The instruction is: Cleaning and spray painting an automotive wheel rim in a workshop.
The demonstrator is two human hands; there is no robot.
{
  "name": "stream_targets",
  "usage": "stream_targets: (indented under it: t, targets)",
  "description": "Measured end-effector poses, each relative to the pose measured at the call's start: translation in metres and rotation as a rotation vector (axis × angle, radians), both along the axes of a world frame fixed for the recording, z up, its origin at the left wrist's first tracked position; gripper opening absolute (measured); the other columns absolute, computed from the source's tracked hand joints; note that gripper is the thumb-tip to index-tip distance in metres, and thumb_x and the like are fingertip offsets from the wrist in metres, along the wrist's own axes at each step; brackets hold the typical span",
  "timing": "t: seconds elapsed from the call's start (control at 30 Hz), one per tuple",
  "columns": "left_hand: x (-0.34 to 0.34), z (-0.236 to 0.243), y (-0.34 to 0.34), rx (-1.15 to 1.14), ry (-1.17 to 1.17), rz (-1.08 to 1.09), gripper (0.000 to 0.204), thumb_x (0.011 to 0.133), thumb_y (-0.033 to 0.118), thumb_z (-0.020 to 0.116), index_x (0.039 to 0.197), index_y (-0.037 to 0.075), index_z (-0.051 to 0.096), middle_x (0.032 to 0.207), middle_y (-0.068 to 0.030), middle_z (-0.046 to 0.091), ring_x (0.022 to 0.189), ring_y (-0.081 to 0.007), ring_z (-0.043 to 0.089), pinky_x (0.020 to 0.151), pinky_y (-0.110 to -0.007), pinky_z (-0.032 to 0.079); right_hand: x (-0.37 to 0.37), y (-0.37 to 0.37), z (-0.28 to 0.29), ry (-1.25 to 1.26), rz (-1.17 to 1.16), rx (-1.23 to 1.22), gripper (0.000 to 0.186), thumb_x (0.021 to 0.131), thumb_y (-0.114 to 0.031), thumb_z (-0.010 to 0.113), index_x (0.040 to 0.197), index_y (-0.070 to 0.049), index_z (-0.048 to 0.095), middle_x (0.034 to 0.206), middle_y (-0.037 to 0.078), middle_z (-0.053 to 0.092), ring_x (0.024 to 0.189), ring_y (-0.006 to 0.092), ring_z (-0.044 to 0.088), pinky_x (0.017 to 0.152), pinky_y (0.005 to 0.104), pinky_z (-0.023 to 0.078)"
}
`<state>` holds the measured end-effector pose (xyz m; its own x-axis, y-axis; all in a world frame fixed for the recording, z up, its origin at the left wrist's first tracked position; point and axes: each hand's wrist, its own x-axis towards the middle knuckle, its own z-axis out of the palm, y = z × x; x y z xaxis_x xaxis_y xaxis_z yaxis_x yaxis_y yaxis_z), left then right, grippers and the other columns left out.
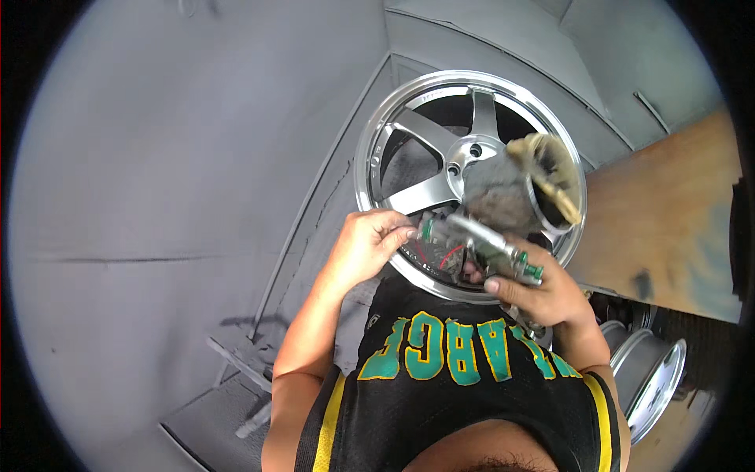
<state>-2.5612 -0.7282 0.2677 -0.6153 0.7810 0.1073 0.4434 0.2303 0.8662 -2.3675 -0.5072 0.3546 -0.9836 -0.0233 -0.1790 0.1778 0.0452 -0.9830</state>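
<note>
A silver five-spoke wheel rim [429, 197] with a polished lip stands in front of me, its face turned up toward me. Across its lower right part, my right hand [543, 287] grips a metal spray gun [491, 248] with green knobs and a green ring at its front end. A greyish, stained cup [499, 189] with a ragged tan covering at its mouth sits on the gun, blurred by motion. My left hand [373, 244] is at the rim's lower left edge, thumb and fingers pinched together beside the gun's front end. Whatever they pinch is hidden.
Grey walls [197, 141] surround the wheel at the left and back. A brown board [661, 212] leans at the right. More wheel rims [649, 377] stand low at the right. A grey metal stand [244, 366] is at the lower left.
</note>
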Motion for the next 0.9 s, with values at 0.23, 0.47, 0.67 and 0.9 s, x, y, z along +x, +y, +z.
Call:
stream_targets:
  t: [0.23, 0.47, 0.67, 0.9]
  targets:
    - [-0.033, 0.003, 0.017, -0.135, 0.027, -0.135, 0.01, 0.084, 0.005, 0.079, 0.092, 0.001, 0.075, 0.082, -0.0084, 0.069, 0.068, -0.018, 0.066, 0.063, -0.032, 0.05, -0.004, 0.002, -0.011, 0.087, -0.527, 0.199, 0.03, 0.099, -0.009, 0.07, 0.126, 0.003, 0.065, 0.112, 0.007, 0.071, 0.087, 0.0095, 0.063, 0.072, 0.0251, 0.049]
    - [-0.025, -0.016, 0.023, 0.079, 0.06, -0.317, 0.015, 0.083, 0.001, 0.077, 0.098, 0.001, 0.076, 0.087, -0.0102, 0.072, 0.079, -0.0239, 0.07, 0.072, -0.034, 0.054, 0.035, 0.02, -0.018, -0.221, -0.713, 0.49, 0.025, 0.099, -0.011, 0.07, 0.122, -0.001, 0.066, 0.103, 0.003, 0.07, 0.09, 0.0092, 0.063, 0.069, 0.0254, 0.052]
    - [-0.039, -0.031, 0.034, -0.051, 0.123, -0.386, 0.016, 0.086, 0.008, 0.076, 0.101, 0.001, 0.077, 0.092, -0.0156, 0.074, 0.083, -0.029, 0.073, 0.076, -0.037, 0.057, 0.061, -0.005, -0.028, -0.322, -0.455, 0.132, 0.047, 0.096, -0.015, 0.074, 0.139, -0.002, 0.057, 0.112, 0.005, 0.074, 0.077, 0.0087, 0.064, 0.06, 0.0248, 0.053]
    - [-0.093, -0.03, 0.104, -0.061, 0.691, -0.184, 0.048, 0.095, 0.032, 0.072, 0.134, 0.005, 0.066, 0.142, -0.0186, 0.062, 0.135, -0.0357, 0.056, 0.113, -0.047, 0.044, 0.057, -0.017, -0.011, -0.151, -0.523, 0.024, 0.036, 0.097, -0.013, 0.074, 0.13, 0.0, 0.064, 0.11, 0.003, 0.071, 0.103, 0.0108, 0.062, 0.094, 0.0295, 0.051]
